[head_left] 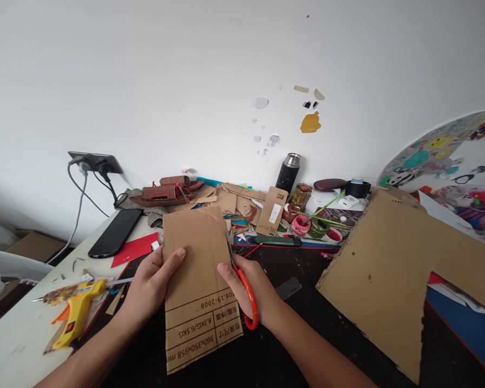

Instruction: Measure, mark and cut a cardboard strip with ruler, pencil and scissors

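Note:
A brown cardboard piece (196,258) with printed text upside down near its lower edge is held up over the dark work surface. My left hand (153,277) grips its left edge, the thumb lying on the front face. At the right edge, my right hand (253,291) holds red-handled scissors (247,293), its thumb resting on the cardboard. The scissor blades run up along the cardboard's right edge, partly hidden by it. Both hands' other fingers are mostly hidden behind the cardboard.
A yellow glue gun (78,312) and black phone (116,233) lie left. Behind are a model boat (161,195), cardboard scraps (226,199), a green cutter (278,241), paint jars (301,224) and a black flask (289,173). Large cardboard (380,280) lies right.

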Motion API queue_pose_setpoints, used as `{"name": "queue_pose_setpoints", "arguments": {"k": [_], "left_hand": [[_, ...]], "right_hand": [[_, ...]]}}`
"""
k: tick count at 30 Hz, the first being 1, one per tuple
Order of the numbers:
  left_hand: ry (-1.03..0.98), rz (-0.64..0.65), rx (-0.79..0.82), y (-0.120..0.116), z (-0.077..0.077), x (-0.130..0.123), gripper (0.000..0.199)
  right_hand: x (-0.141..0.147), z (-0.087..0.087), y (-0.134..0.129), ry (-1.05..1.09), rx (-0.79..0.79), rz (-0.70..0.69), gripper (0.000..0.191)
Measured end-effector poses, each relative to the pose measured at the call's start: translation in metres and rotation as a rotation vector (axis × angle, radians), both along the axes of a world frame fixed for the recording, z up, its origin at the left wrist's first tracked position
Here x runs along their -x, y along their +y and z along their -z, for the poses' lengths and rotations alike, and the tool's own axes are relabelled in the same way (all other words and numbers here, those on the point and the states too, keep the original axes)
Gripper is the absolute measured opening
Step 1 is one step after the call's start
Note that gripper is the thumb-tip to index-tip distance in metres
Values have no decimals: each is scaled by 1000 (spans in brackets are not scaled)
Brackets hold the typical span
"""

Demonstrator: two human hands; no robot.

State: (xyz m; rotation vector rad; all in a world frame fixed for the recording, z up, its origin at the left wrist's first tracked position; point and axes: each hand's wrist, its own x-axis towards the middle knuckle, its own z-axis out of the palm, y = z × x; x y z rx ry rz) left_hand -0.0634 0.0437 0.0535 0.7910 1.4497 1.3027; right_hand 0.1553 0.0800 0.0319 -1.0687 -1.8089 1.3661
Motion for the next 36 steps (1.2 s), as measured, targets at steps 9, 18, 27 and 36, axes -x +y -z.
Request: {"name": "queue_pose_setpoints", "arguments": {"k": [9,18,27,36], "left_hand": [[13,23,5,-1,-3,-3,69],[18,2,7,-1,1,-3,67],[13,-44,-9,-1,10,-5,72],[3,-61,6,-1,9,-7,77]], "right_hand": [[0,3,-1,-64,-15,22,58],[2,3,-1,-158,-34,85,59],[5,8,-4,-128,-30,115,65],[6,12,-5,-127,-30,120,73]]}}
